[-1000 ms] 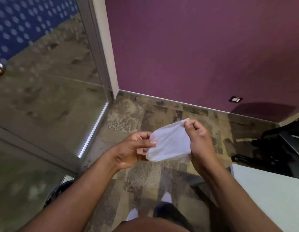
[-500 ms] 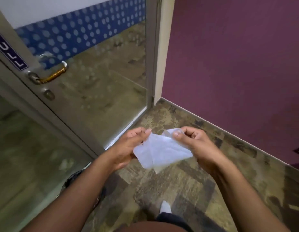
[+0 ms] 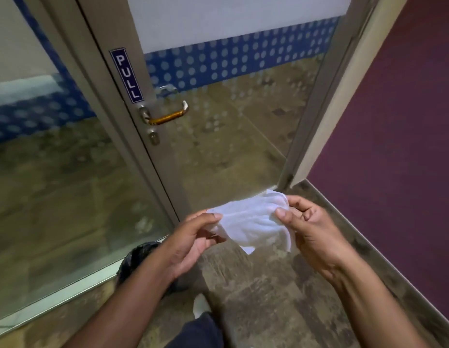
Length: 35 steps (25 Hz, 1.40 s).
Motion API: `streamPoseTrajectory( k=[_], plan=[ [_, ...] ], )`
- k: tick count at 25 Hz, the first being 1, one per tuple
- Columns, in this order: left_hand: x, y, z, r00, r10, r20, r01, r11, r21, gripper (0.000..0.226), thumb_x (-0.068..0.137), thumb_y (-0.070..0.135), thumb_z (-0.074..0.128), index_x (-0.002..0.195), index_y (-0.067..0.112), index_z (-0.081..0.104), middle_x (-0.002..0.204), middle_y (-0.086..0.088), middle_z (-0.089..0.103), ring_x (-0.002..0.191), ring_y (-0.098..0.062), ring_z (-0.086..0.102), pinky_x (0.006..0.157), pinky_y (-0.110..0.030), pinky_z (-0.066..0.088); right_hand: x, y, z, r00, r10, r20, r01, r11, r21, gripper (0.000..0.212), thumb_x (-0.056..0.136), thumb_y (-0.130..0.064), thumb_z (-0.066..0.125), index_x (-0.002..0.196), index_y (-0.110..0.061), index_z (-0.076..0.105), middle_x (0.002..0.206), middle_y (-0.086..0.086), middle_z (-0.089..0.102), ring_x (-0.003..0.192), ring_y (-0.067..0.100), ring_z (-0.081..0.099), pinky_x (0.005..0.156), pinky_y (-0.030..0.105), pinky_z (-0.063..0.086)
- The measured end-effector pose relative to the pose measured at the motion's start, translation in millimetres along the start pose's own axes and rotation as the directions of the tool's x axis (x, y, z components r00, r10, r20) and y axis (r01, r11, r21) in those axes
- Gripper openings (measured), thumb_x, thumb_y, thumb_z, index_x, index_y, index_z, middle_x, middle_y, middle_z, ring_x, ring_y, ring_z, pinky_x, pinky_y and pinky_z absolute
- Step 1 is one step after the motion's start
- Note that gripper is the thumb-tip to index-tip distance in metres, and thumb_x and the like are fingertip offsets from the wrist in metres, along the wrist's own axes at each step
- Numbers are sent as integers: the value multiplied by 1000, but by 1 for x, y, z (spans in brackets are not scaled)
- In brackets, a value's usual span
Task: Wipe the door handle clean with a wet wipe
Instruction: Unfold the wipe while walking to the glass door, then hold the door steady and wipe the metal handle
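Note:
A white wet wipe (image 3: pixel 253 221) is stretched between both hands at waist height. My left hand (image 3: pixel 195 237) pinches its left edge and my right hand (image 3: pixel 308 229) pinches its upper right corner. The brass lever door handle (image 3: pixel 168 116) sticks out from the grey frame of a glass door, up and to the left of the wipe, well apart from both hands. A keyhole (image 3: pixel 154 139) sits just under the handle.
A blue PULL sticker (image 3: pixel 127 76) runs down the door frame (image 3: pixel 133 126) above the handle. A fixed glass panel (image 3: pixel 55 184) fills the left. A purple wall (image 3: pixel 394 134) closes the right side. My dark shoe (image 3: pixel 140 257) rests on the patterned carpet by the glass.
My view has swung left and up, bringing the door handle from the left edge to the upper middle. Both hands keep hold of the wipe, which is now spread wider.

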<state>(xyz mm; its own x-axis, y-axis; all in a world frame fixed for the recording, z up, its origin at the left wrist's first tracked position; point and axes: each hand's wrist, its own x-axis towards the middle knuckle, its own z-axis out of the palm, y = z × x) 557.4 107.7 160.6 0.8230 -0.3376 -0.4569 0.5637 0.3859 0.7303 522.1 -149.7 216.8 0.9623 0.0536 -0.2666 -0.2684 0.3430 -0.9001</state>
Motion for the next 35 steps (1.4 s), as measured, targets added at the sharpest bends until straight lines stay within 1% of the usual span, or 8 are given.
streamPoseTrajectory(
  k=[7, 11, 16, 19, 24, 27, 30, 35],
  plan=[
    [32, 49, -42, 941, 186, -284, -86, 940, 330, 25, 99, 10, 82, 120, 15, 69, 78, 2, 77, 51, -4, 56, 45, -17, 39, 88, -20, 26, 999, -32, -22, 26, 969, -244, 38, 86, -10, 81, 122, -16, 67, 100, 21, 82, 81, 30, 79, 63, 30, 59],
    [43, 88, -58, 871, 337, -357, -266, 935, 234, 14, 102, 12, 75, 111, 22, 76, 89, -7, 84, 75, -12, 78, 63, -18, 60, 135, -35, 58, 998, -45, 43, 55, 962, -269, 42, 78, -7, 83, 117, -19, 74, 101, 21, 81, 87, 21, 76, 71, 26, 59],
    [47, 137, -75, 917, 374, -140, -325, 903, 281, 33, 69, 9, 93, 100, 17, 88, 106, -9, 86, 96, -14, 82, 81, -17, 63, 187, -47, 97, 988, -87, 128, 136, 884, -447, 26, 81, -1, 84, 100, -19, 82, 93, 7, 85, 85, 15, 76, 76, 16, 60],
    [51, 162, -84, 850, 511, -130, -330, 707, 625, 45, 77, -11, 93, 101, 27, 88, 109, 3, 84, 101, -11, 80, 91, -22, 63, 213, -62, 112, 970, -75, 233, 207, 760, -616, 35, 72, -6, 92, 102, -22, 84, 97, -3, 85, 91, 8, 79, 82, 21, 61],
    [67, 195, -96, 659, 737, -151, -219, 380, 899, 28, 85, 0, 92, 98, 24, 90, 92, 8, 73, 82, -6, 68, 69, -9, 47, 269, -74, 120, 898, -174, 404, 438, 428, -791, 21, 81, -22, 89, 89, -40, 84, 89, 6, 72, 78, 14, 67, 73, 27, 50],
    [75, 211, -103, 650, 741, -167, -232, 403, 885, 23, 89, 5, 90, 99, 25, 90, 116, 10, 69, 106, -1, 69, 86, -9, 52, 301, -82, 119, 886, -115, 448, 417, 617, -667, 3, 83, -21, 85, 82, -24, 84, 96, -1, 76, 91, 9, 73, 79, 20, 53],
    [85, 219, -107, 683, 686, -250, -318, 588, 744, 32, 92, -2, 84, 92, 30, 88, 106, 4, 84, 95, -2, 77, 84, -13, 56, 321, -85, 119, 889, 31, 457, 216, 852, -477, 6, 89, -16, 77, 84, -15, 79, 90, 3, 82, 83, 13, 77, 76, 24, 60],
    [107, 225, -113, 610, 628, -483, -372, 765, 525, 28, 94, -4, 82, 91, 23, 88, 91, -8, 86, 78, -15, 81, 70, -26, 66, 350, -85, 138, 939, 9, 344, 158, 877, -454, 11, 97, -6, 72, 96, -10, 82, 83, 12, 82, 67, 16, 73, 58, 28, 61]
  ],
)
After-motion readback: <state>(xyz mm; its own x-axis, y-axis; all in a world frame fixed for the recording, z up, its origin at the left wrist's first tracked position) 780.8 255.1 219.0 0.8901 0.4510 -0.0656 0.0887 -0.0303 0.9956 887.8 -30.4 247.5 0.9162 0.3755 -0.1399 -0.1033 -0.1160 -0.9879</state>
